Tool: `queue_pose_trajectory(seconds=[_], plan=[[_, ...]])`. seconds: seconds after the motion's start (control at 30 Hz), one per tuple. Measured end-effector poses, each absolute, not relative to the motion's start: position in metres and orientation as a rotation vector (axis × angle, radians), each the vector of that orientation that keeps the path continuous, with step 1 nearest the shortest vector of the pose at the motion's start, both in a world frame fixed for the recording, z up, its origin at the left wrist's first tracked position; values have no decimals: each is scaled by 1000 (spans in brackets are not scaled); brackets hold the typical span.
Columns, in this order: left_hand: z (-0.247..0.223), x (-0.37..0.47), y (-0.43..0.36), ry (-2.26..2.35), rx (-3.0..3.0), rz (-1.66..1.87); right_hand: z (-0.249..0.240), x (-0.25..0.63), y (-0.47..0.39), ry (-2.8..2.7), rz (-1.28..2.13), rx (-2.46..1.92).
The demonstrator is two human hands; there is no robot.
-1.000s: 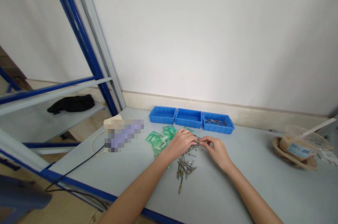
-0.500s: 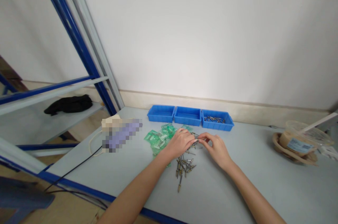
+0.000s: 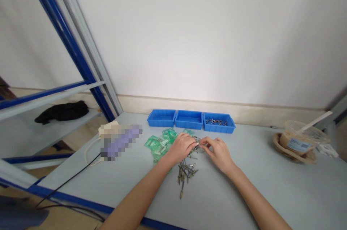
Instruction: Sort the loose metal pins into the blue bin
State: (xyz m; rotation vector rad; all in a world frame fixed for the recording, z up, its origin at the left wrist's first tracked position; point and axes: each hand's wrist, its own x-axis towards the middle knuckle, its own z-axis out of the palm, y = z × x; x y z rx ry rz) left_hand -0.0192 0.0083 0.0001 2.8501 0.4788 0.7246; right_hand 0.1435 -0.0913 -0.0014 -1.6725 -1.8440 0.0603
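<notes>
In the head view my left hand (image 3: 182,147) lies low over the pile, its fingers bent together round something mostly hidden, likely one of the thin metal pins. Close beside it, my right hand (image 3: 219,153) has thumb and fingers pinched on a thin metal pin at the left fingertips. Loose metal pins with brass-coloured ends (image 3: 184,173) lie scattered in front of the hands, with more under and behind the fingers. Green plastic packets with white labels (image 3: 153,143) are heaped left of my left hand, which partly hides them.
Behind the hands stand three blue trays in a row; the right tray (image 3: 219,129) holds similar pins. A lidded plastic cup (image 3: 297,144) sits in a brown holder at right. To the left are a blurred purple object (image 3: 123,141), a cable (image 3: 67,178) and a blue-grey rack (image 3: 63,35).
The whole scene has shifted slightly left as the view turned. Both hands stay together over the pile, with the right fingertips slightly rearranged around the pin.
</notes>
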Motion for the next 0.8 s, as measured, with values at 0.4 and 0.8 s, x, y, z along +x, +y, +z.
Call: queue_pose_trajectory(seconds=[0.4,0.8], plan=[[2,-19,8,512,2838,704,-3,144,-91,-1912,-32,-1697],[1,-17,7,512,2855,690,-6,144,-90,-1935,-92,-1693]])
